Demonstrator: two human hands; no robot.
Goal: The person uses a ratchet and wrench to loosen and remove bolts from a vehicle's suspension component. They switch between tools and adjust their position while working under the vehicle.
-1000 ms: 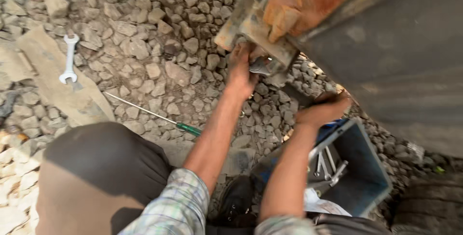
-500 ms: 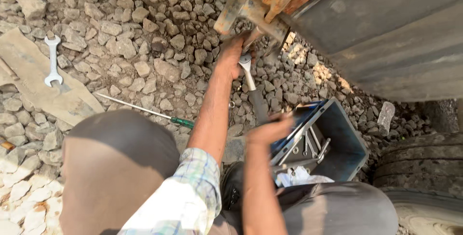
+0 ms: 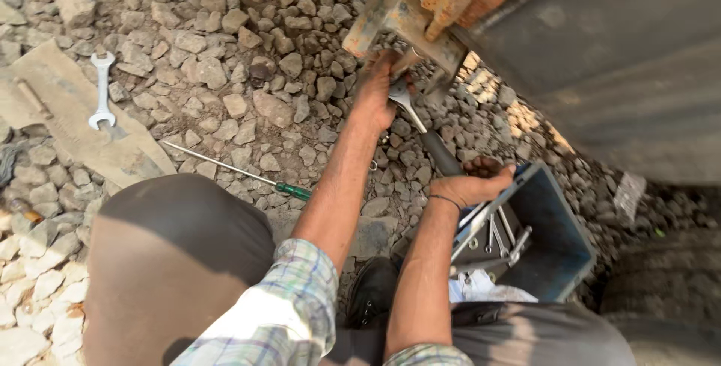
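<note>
My left hand (image 3: 378,97) reaches up to the underside of a rusty metal bracket (image 3: 409,13) and closes around the shiny jaw end of a wrench (image 3: 411,114). The wrench slants down to the right, and my right hand (image 3: 473,183) is wrapped around its dark handle. Both forearms stretch out from plaid sleeves. The spot where the jaw meets the bracket is hidden by my left fingers.
A blue toolbox (image 3: 559,242) with several spanners sits just below my right hand. A green-handled screwdriver (image 3: 240,174) and a silver spanner (image 3: 101,92) lie on the gravel at left. A dark vehicle body (image 3: 623,58) and a tyre (image 3: 676,306) are at right.
My right hand moved from above the toolbox up to the wrench handle and gripped it. My left hand stayed at the bracket with the wrench head. The view shifted slightly.
</note>
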